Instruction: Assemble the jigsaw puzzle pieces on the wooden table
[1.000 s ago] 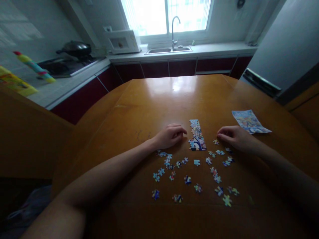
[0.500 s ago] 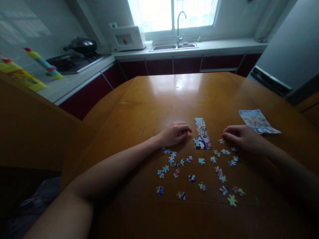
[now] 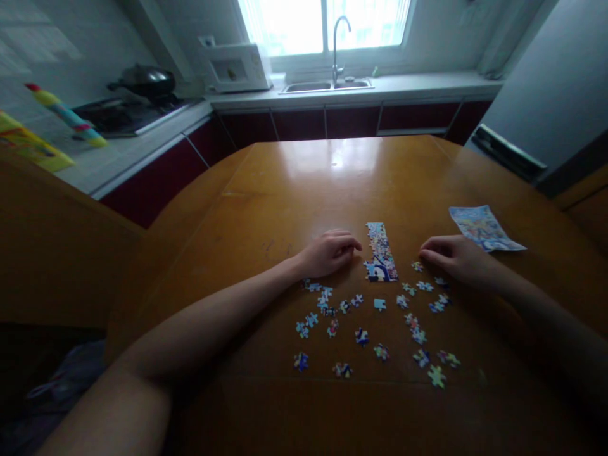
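A narrow strip of joined jigsaw pieces [image 3: 379, 252] lies on the wooden table [image 3: 304, 183] between my hands. My left hand [image 3: 330, 251] rests palm down just left of the strip, fingers curled loosely on the wood, holding nothing I can see. To the right of the strip, my right hand [image 3: 453, 256] lies on the table with its fingers together, pointing left. Several loose puzzle pieces [image 3: 375, 329] are scattered in front of both hands, nearer to me.
A printed picture sheet [image 3: 484, 228] lies at the right of the table. Behind the table run a counter with a sink and tap [image 3: 335, 69], a white microwave [image 3: 235, 66] and a stove with a black pan [image 3: 142, 82]. A grey fridge [image 3: 546, 95] stands at the right.
The view has shifted slightly as my head moved. Both hands stay where they were beside the joined strip.
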`<action>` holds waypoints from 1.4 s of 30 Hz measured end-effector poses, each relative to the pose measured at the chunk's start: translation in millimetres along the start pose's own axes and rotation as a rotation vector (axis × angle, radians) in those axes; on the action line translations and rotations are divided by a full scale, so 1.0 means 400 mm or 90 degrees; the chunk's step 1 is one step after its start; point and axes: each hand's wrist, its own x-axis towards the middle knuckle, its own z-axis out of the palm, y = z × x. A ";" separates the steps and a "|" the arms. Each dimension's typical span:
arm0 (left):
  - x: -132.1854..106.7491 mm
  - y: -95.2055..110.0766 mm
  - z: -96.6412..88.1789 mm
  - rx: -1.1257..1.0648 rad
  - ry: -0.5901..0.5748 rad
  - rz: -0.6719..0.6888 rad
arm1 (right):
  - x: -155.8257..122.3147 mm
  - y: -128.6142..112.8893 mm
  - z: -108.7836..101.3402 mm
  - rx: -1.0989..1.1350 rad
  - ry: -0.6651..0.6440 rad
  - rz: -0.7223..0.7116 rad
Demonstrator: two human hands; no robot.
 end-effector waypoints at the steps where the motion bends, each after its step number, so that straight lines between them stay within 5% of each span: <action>1: 0.000 0.000 0.000 0.001 -0.001 0.003 | 0.000 -0.001 0.000 -0.001 0.002 0.002; 23: 0.004 -0.007 -0.006 0.015 0.002 -0.018 | -0.017 -0.038 -0.019 0.015 0.001 0.001; 27: 0.005 0.000 -0.008 0.017 0.001 -0.023 | -0.066 -0.125 -0.001 0.020 0.053 -0.154; 32: 0.009 0.009 -0.010 0.021 0.003 -0.027 | -0.131 -0.238 0.061 0.020 -0.142 -0.418; 42: 0.007 0.005 -0.012 0.012 0.000 -0.026 | -0.139 -0.250 0.115 -0.074 -0.257 -0.476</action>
